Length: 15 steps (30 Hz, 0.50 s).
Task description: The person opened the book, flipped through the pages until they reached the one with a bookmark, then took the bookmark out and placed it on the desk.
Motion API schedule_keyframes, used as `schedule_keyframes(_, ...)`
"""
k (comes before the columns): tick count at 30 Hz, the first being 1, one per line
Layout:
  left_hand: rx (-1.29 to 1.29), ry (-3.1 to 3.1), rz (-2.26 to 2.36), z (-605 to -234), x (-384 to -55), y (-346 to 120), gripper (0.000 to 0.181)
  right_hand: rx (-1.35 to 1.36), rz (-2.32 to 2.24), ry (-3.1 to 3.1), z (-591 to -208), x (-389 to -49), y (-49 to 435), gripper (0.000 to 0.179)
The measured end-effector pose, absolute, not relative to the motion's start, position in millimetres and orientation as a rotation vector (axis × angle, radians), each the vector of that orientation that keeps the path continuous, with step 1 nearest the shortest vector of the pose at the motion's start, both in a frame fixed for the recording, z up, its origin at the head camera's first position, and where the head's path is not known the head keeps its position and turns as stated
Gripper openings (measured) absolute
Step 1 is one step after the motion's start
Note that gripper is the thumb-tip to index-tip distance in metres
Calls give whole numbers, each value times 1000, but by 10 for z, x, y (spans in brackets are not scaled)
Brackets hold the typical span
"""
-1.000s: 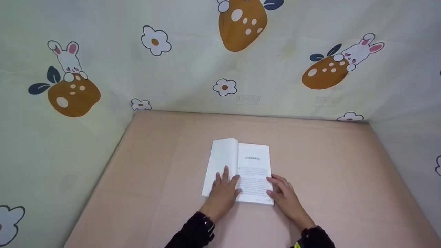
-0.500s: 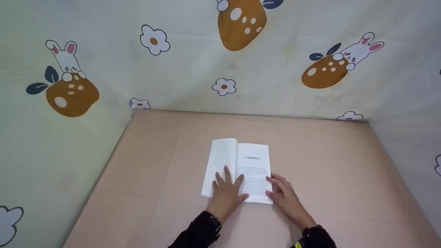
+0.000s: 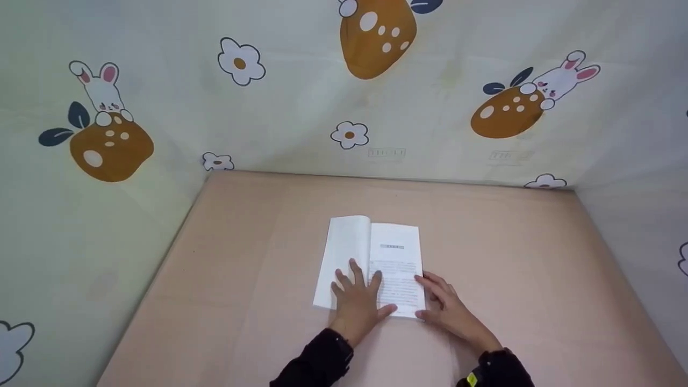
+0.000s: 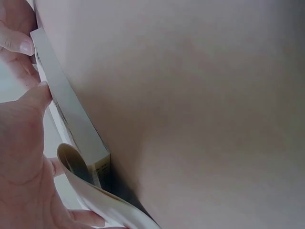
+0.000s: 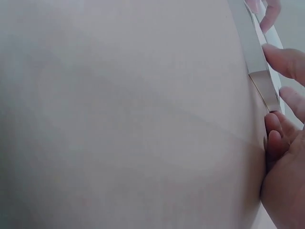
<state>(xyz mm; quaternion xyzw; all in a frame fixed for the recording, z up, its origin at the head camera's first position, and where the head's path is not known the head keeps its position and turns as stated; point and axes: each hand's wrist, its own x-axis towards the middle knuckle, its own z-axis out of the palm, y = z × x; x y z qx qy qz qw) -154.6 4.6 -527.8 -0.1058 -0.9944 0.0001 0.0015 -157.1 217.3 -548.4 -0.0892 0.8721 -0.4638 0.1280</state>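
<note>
A thick paperback book (image 3: 395, 235) lies spread on the table, its right page printed with a short heading over lines of text. Across the spine, my left hand (image 3: 356, 301) presses flat with fingers splayed, its thumb on the lower right page. In the left wrist view the turned-back left leaves (image 4: 105, 202) bow up beside the thick page block (image 4: 71, 105). My right hand (image 3: 454, 314) holds the book's lower right edge, thumb and forefinger on the page. The right wrist view shows its other fingers (image 5: 272, 138) curled against the block's side at the table.
The table has a plain pinkish-beige cover (image 3: 258, 226) reaching around the book on all sides. Pale cloth walls (image 3: 301, 97) printed with rabbits, brown fruit and flowers enclose its back and sides.
My left hand has slid slightly right, spreading its thumb further over the right page. My right thumb has shifted down towards the lower corner. The book has stayed in place.
</note>
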Motion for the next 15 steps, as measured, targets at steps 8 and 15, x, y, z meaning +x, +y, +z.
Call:
schedule_keyframes(8,-328,-3131,108,-5257,-1538,68,81,-293,-1352,2506,-5473,-1572,2194,74)
schedule_keyframes(15,-329,-3143,131,-5208,-1529,75,81,-276,-1388,2506,-5469,-1559,2172,72)
